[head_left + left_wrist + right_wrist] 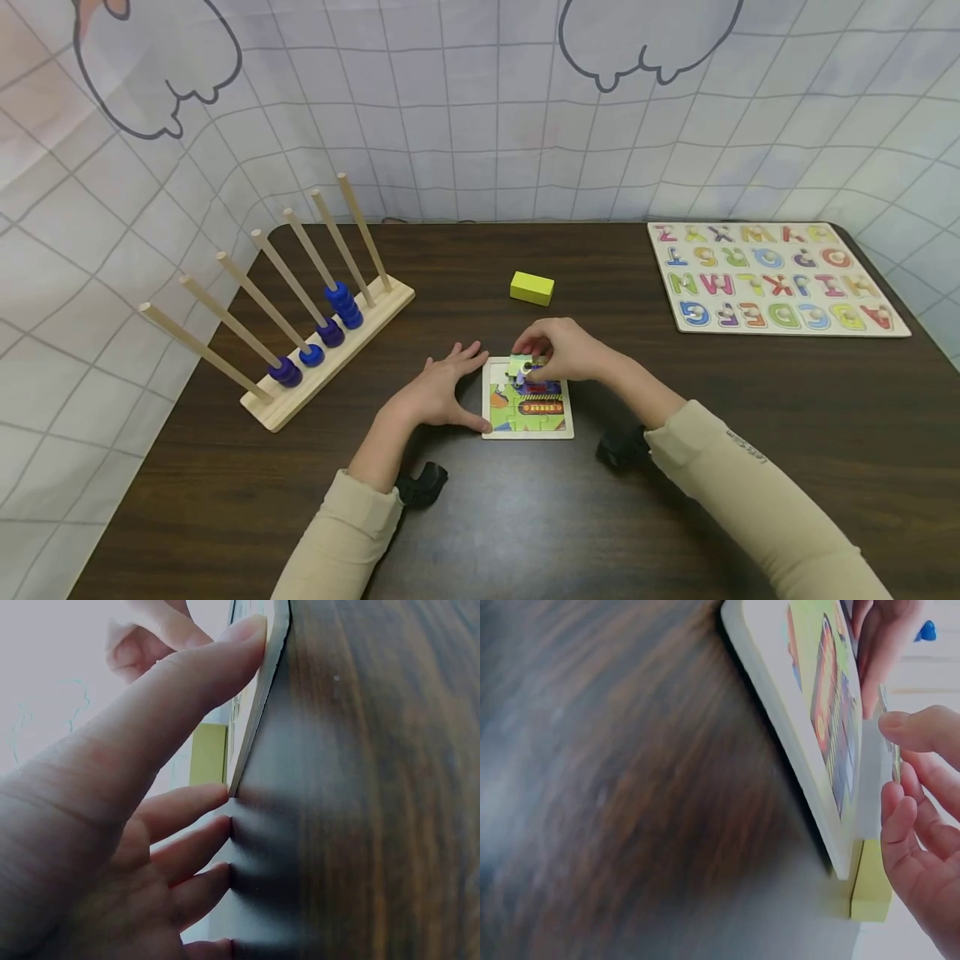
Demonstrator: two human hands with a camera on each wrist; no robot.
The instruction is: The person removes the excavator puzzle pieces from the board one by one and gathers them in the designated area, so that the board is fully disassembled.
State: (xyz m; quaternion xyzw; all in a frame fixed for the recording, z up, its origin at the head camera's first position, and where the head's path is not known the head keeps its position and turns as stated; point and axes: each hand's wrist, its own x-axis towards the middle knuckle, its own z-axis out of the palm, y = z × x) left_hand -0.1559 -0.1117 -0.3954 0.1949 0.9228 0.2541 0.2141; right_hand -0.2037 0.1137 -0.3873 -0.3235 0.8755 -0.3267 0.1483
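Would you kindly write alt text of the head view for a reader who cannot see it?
A person's right hand pinches a puzzle piece over a small framed puzzle; the left hand touches its near left corner. The dark table also holds a yellow block beyond, a pegged bead stand at left and an alphabet board at right.

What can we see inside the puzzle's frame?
Joined pieces, printed in green and purple, lie inside the frame. The right hand holds another piece above the far side; what those two cover there cannot be seen.
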